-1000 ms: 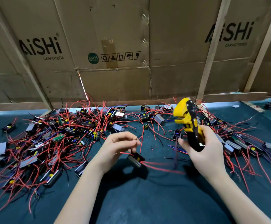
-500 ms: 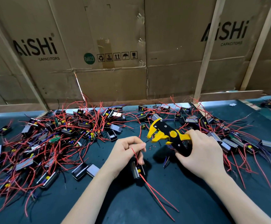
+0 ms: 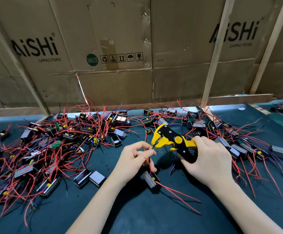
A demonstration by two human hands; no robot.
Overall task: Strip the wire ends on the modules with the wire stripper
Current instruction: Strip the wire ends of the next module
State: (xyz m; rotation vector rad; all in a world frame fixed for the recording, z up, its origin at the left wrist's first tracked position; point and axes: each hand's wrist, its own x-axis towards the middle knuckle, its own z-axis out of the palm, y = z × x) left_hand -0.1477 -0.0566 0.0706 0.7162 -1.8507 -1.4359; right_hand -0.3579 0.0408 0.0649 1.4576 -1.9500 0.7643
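My left hand (image 3: 137, 159) pinches a wire end (image 3: 151, 148) of the module (image 3: 150, 179) lying on the bench (image 3: 137, 215) and aims it at the stripper's mouth. My right hand (image 3: 206, 159) grips the wire stripper (image 3: 173, 142) handles, I think ready to squeeze.

Bare dark teal bench (image 3: 154, 217) lies along its near edge; tangled red-wired black modules (image 3: 61, 142) crowd the far-left and right (image 3: 249, 146) sides.
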